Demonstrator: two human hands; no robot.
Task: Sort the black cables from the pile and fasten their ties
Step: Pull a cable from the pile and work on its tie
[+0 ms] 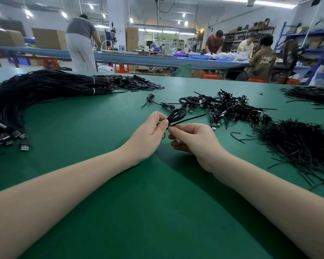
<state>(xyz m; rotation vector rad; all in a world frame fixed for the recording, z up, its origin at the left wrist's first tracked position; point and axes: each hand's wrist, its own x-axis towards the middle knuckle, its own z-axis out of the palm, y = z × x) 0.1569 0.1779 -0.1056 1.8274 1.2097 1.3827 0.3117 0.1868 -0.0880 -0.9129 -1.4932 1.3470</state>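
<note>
A coiled black cable (177, 114) is held just above the green table (120, 202) at its middle. My left hand (150, 133) pinches the coil at its gathered end between thumb and fingers. My right hand (193, 139) pinches a thin black tie (191, 118) where it meets the coil; the tie's free end points right toward the pile. A tangled pile of coiled, tied black cables (224, 107) with USB plugs lies just beyond my hands. A heap of loose black ties (297, 144) lies at the right.
Large bundles of long black cables (36, 90) cover the table's left side, their USB plugs (17, 137) near the left edge. Small black caps (138, 83) lie behind. More ties (310, 94) sit far right. Several people work at a long bench (138, 58) behind.
</note>
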